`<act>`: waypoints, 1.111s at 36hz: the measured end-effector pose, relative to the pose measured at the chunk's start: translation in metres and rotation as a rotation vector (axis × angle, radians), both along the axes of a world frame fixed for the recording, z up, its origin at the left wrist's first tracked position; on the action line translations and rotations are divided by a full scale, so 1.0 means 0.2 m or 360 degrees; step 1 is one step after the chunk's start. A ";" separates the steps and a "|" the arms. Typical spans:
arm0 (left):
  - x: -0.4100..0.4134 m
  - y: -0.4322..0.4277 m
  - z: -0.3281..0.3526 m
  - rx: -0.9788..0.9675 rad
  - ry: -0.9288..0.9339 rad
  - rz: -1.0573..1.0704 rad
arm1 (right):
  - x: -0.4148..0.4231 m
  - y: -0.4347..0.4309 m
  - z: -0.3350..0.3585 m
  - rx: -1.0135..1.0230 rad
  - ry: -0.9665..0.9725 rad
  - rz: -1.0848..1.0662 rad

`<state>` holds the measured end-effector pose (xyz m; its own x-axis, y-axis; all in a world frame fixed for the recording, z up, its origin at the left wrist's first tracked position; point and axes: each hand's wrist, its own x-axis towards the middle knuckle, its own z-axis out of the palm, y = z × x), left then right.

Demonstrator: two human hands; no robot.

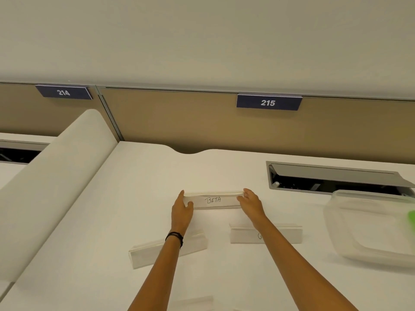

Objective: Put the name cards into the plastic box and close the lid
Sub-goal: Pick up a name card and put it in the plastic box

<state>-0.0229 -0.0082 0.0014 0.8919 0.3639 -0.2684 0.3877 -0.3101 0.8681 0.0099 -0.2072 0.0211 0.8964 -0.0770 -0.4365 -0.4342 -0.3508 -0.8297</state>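
Head view: left hand (182,209) and right hand (250,205) each pinch one end of the BETA name card (213,200) on the desk (134,187). The plastic box (368,223) sits well right of that grip, and another card (283,234) lies just nearer the person.

White desk (139,180), tan partition panels (179,117), blue signs 214 (63,92) and 215 (268,102), open cable hatch (332,176)

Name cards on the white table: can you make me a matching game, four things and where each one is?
1. white folded paper name card marked BETA
2. clear plastic box
3. dark blue sign numbered 215
4. black cord wristband

A. on the tan partition wall
B. round a wrist
C. pinched between left hand and right hand
D. on the white table, far right

Pairs: 1-C, 2-D, 3-A, 4-B
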 end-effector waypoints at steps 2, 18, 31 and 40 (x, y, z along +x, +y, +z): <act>-0.02 -0.01 0.01 0.0009 -0.0017 -0.0002 | -0.03 -0.01 0.02 -0.0022 -0.0021 0.0002; -0.17 -0.22 0.19 -0.0032 -0.0180 -0.0112 | -0.28 -0.20 0.26 -0.0206 -0.0139 -0.0069; -0.34 -0.53 0.33 -0.0096 -0.0240 -0.0223 | -0.51 -0.51 0.41 -0.0235 -0.0256 -0.0186; -0.38 -0.83 0.44 -0.0018 -0.0303 -0.0300 | -0.58 -0.81 0.51 -0.0224 -0.0384 -0.0286</act>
